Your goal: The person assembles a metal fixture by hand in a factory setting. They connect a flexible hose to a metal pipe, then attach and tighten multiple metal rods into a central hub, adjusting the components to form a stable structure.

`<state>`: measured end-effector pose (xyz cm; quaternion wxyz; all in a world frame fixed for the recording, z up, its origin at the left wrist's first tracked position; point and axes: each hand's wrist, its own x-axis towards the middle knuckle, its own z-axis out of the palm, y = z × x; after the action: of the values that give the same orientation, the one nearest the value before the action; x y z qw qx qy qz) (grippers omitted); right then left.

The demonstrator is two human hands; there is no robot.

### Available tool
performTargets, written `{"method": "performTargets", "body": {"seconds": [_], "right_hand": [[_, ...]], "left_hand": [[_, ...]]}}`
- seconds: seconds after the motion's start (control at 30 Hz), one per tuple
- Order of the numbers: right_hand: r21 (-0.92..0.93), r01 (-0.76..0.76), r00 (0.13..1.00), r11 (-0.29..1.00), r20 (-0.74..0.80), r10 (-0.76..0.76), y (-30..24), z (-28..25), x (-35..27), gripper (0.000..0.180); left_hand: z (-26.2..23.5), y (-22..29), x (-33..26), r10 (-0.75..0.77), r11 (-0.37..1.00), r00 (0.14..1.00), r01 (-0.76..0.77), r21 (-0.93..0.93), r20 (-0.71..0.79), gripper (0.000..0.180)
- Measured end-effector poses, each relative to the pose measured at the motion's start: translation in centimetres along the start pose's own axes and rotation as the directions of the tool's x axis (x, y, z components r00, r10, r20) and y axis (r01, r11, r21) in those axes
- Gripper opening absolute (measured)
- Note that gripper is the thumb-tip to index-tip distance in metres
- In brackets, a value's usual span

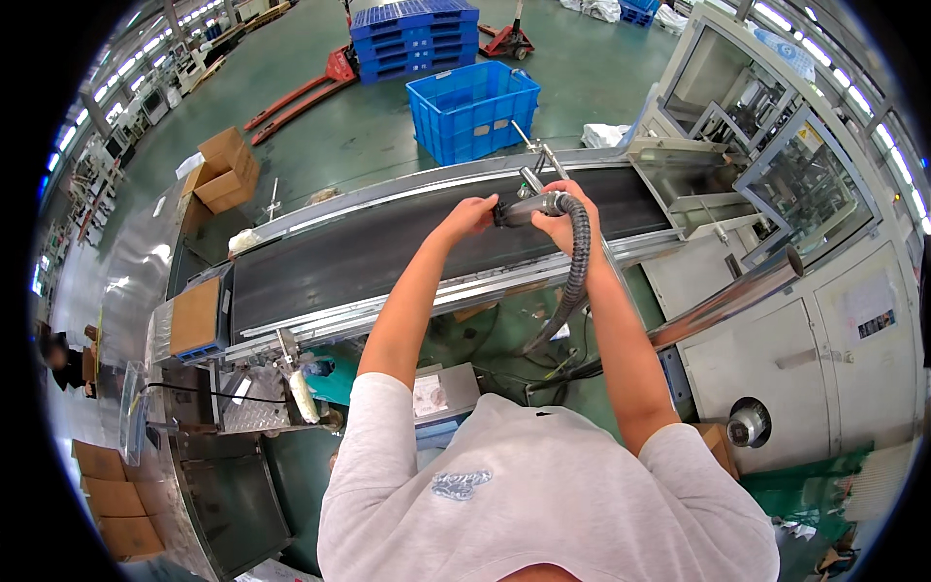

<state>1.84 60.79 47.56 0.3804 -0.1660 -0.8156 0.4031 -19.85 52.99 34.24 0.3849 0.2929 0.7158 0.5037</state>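
Note:
Over the conveyor belt I hold a metal cylinder (527, 209), with a dark ribbed hose (581, 252) attached at its right end. My right hand (561, 225) is closed around the hose end of the cylinder. At the other end, my left hand (472, 215) pinches a small black part (499, 210) between thumb and fingers. From there the hose arches over my right wrist and drops below the belt's near rail. Just beyond the cylinder stands a metal clamp bracket with rods (531, 179). The dark conveyor belt (339, 262) runs beneath both hands.
A blue crate (470, 116) stands beyond the conveyor, with stacked blue pallets (412, 44) and a red pallet jack (325, 82) behind. A machine with glass doors (810, 179) adjoins the belt's right end. Cardboard boxes (225, 175) sit at left; a steel pipe (727, 301) slants at right.

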Motion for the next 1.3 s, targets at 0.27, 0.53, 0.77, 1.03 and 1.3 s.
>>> {"method": "performTargets", "body": {"seconds": [0.27, 0.53, 0.77, 1.03, 1.3], "right_hand": [[0.046, -0.076, 0.997, 0.996, 0.027, 0.075, 0.0, 0.1, -0.1, 0.036], [0.008, -0.025, 1.0, 1.0, 0.016, 0.024, -0.1, 0.1, 0.2, 0.035], [-0.063, -0.019, 0.999, 0.998, 0.025, 0.021, 1.1, 0.6, 0.5, 0.035], [0.058, 0.001, 0.996, 0.998, 0.092, -0.007, 0.4, 0.6, -0.2, 0.031], [0.085, -0.022, 0.995, 0.996, 0.102, 0.013, 0.3, 0.9, 0.1, 0.032]], "left_hand": [[3.9, 4.8, 1.8, 0.055, 0.58, 0.97, 0.163, 0.798, -0.238, 0.058], [3.2, 5.6, 0.8, -0.065, 0.634, 0.957, 0.259, 0.728, -0.284, 0.054], [3.0, 8.3, -0.1, -0.071, 0.358, 0.987, 0.159, 0.92, -0.143, 0.037], [3.8, 5.3, 1.7, -0.064, 0.541, 0.99, 0.138, 0.83, -0.124, 0.032], [2.7, 5.2, 1.2, -0.077, 0.635, 0.985, 0.169, 0.753, -0.156, 0.038]]}}
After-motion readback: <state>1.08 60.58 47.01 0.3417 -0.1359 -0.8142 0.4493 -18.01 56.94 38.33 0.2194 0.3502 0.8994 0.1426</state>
